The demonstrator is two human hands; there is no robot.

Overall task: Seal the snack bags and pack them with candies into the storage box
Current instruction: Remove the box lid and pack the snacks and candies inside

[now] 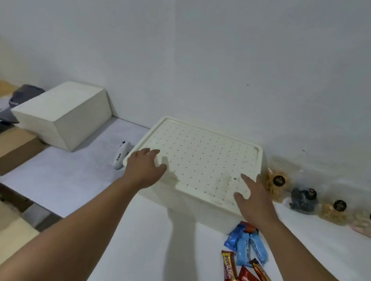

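Note:
A cream storage box (205,212) stands against the wall with its dotted lid (201,157) on. My left hand (144,166) is over the lid's front left corner, fingers spread and straight. My right hand (253,197) is over the front right edge, fingers also extended. Whether either hand touches the lid I cannot tell. Several clear snack bags (303,200) with black round labels line the wall to the right of the box. A pile of candies (253,273) in blue, red and brown wrappers lies on the white table in front of the box, near my right forearm.
A white handheld device (120,157) lies left of the box. Further left stand a closed white box (63,115) and a flat cardboard piece (7,150). Grey cloth items and a dark strip lie at the far left. The table's left edge drops to a wooden floor.

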